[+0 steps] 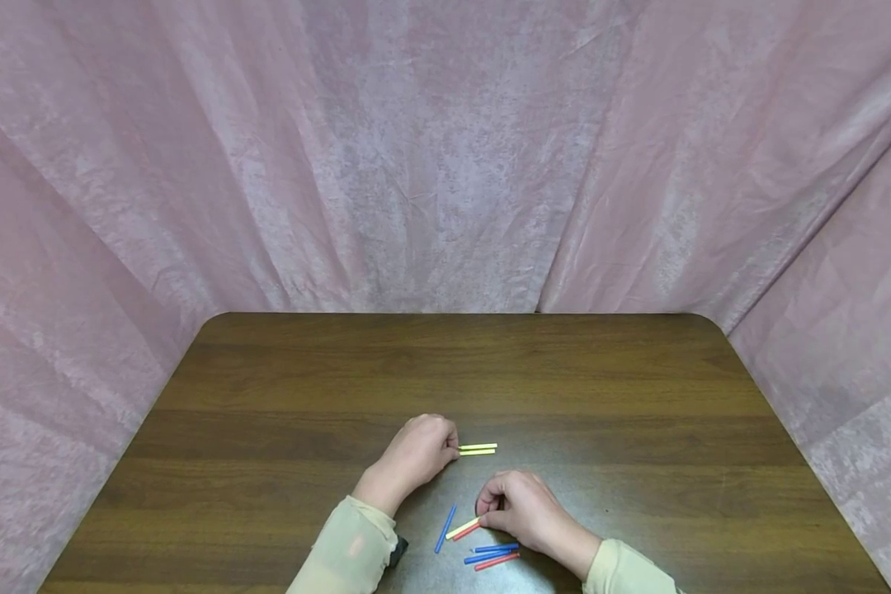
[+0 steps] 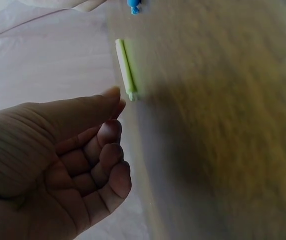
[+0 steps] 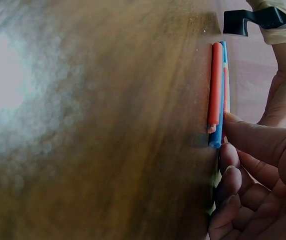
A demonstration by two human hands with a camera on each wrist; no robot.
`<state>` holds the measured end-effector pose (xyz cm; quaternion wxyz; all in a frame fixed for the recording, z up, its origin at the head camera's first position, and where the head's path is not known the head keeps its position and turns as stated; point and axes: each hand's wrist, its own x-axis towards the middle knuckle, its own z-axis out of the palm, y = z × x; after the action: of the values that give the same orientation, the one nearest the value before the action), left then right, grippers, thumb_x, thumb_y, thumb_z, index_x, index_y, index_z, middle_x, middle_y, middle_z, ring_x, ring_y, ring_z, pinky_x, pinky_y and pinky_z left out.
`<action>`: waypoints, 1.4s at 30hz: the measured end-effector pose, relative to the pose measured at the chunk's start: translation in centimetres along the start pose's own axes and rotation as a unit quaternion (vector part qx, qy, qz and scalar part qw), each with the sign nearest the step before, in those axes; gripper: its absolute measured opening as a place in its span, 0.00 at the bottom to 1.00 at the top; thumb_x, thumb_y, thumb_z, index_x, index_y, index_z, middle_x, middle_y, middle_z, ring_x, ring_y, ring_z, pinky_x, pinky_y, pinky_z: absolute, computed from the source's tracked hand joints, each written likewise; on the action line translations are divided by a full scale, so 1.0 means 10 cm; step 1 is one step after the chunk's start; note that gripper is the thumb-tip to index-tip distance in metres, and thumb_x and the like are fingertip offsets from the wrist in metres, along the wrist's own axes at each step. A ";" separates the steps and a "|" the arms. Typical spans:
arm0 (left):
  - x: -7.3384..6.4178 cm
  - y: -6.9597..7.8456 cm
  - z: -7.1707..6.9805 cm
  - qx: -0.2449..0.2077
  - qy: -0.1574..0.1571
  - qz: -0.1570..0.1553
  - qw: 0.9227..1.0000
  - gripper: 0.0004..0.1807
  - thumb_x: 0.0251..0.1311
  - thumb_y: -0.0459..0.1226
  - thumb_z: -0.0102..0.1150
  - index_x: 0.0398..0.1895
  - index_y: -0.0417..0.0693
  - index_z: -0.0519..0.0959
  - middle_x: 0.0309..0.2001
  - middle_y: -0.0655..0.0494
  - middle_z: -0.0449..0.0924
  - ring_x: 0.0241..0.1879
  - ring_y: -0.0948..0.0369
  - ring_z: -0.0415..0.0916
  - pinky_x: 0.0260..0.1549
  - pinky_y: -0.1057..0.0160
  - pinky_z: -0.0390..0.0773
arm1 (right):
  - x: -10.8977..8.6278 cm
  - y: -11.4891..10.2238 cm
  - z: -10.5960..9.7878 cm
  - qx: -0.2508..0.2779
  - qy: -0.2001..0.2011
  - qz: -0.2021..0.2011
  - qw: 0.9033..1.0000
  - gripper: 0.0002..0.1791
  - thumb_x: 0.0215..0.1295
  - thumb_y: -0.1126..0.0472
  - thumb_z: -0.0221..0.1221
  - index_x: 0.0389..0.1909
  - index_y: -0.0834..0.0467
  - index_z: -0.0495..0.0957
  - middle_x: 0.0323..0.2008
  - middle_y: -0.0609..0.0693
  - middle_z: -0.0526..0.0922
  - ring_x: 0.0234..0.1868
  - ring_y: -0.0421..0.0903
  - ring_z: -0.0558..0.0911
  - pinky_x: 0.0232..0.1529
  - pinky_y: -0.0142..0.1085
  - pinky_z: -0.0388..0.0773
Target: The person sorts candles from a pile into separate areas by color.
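Two yellow candles (image 1: 478, 452) lie side by side beyond my hands. At their left ends my left hand (image 1: 419, 450) pinches with thumb and forefinger; one yellow candle (image 2: 125, 65) shows clear beyond the thumb in the left wrist view, and the held end is hidden. Nearer me, my right hand (image 1: 523, 507) pinches the far end of a yellow candle (image 1: 456, 530), which lies against a red candle (image 1: 466, 532). Below that hand lie two blue candles (image 1: 490, 558) and another red candle (image 1: 497, 562). A separate blue candle (image 1: 445, 530) slants to the left.
The brown wooden table (image 1: 304, 371) stretches beyond both hands. Pink curtains (image 1: 431, 157) hang behind it and at the sides. A black strap mount (image 1: 398, 551) sits at my left wrist, by the blue candle.
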<state>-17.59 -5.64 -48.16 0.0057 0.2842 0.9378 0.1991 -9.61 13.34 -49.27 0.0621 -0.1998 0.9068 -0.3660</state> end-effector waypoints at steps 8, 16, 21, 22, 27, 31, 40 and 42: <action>-0.10 0.02 -0.04 -0.006 0.007 0.004 1.000 0.10 0.51 0.35 0.69 0.18 0.54 0.77 0.22 0.66 0.71 0.26 0.65 0.71 0.30 0.64 0.73 | 0.00 0.01 0.01 -0.001 0.001 -0.003 1.000 0.10 0.45 0.63 0.72 0.19 0.47 0.80 0.20 0.32 0.74 0.23 0.27 0.68 0.28 0.29 0.66; -0.19 0.05 -0.06 -0.026 0.009 0.004 1.000 0.10 0.51 0.35 0.69 0.19 0.54 0.77 0.22 0.67 0.69 0.25 0.67 0.69 0.29 0.64 0.72 | 0.00 0.02 0.00 0.001 0.008 -0.004 1.000 0.09 0.47 0.63 0.71 0.19 0.47 0.81 0.19 0.31 0.73 0.23 0.27 0.68 0.28 0.30 0.66; -0.25 0.05 -0.06 -0.041 0.003 0.001 0.999 0.11 0.52 0.36 0.69 0.19 0.55 0.76 0.22 0.69 0.68 0.25 0.68 0.67 0.29 0.65 0.71 | 0.00 0.02 0.00 0.016 0.005 -0.001 1.000 0.08 0.48 0.62 0.71 0.20 0.47 0.81 0.20 0.32 0.74 0.23 0.28 0.68 0.29 0.30 0.66; -0.26 0.05 -0.06 -0.043 0.002 0.001 0.999 0.11 0.52 0.36 0.69 0.19 0.55 0.76 0.22 0.69 0.68 0.25 0.69 0.67 0.29 0.66 0.70 | 0.00 0.03 0.00 0.021 0.005 0.000 1.000 0.08 0.49 0.62 0.71 0.20 0.47 0.82 0.20 0.32 0.74 0.22 0.28 0.67 0.29 0.30 0.66; -0.33 0.07 -0.07 -0.045 0.009 0.003 0.999 0.10 0.52 0.35 0.69 0.20 0.55 0.77 0.22 0.69 0.68 0.24 0.69 0.66 0.28 0.66 0.70 | 0.00 0.04 -0.01 0.044 0.006 0.005 0.999 0.07 0.49 0.63 0.70 0.21 0.48 0.82 0.20 0.32 0.74 0.21 0.28 0.67 0.27 0.29 0.65; -0.38 0.09 -0.07 -0.047 0.012 0.004 0.999 0.10 0.51 0.35 0.69 0.20 0.54 0.77 0.22 0.69 0.68 0.25 0.69 0.67 0.28 0.66 0.70 | -0.01 0.05 -0.02 0.057 0.009 0.008 0.998 0.06 0.50 0.64 0.69 0.22 0.49 0.83 0.20 0.33 0.75 0.20 0.28 0.67 0.26 0.28 0.65; -0.47 0.11 -0.05 -0.057 0.018 -0.001 0.998 0.09 0.52 0.35 0.69 0.21 0.55 0.78 0.22 0.69 0.69 0.25 0.70 0.66 0.28 0.67 0.70 | -0.01 0.07 -0.05 0.074 0.019 0.017 0.997 0.05 0.52 0.62 0.69 0.22 0.51 0.83 0.21 0.35 0.75 0.22 0.30 0.68 0.26 0.29 0.66; -0.50 0.12 -0.05 -0.059 0.020 -0.001 0.998 0.09 0.52 0.35 0.69 0.21 0.55 0.78 0.22 0.70 0.68 0.25 0.71 0.66 0.28 0.67 0.70 | -0.01 0.07 -0.05 0.075 0.024 0.019 0.997 0.05 0.52 0.62 0.69 0.22 0.51 0.82 0.21 0.35 0.76 0.22 0.30 0.68 0.26 0.29 0.66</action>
<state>-12.84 -7.54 -47.76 0.0036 0.2784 0.9246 0.2601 -9.91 14.20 -49.40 0.0619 -0.1684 0.8817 -0.4364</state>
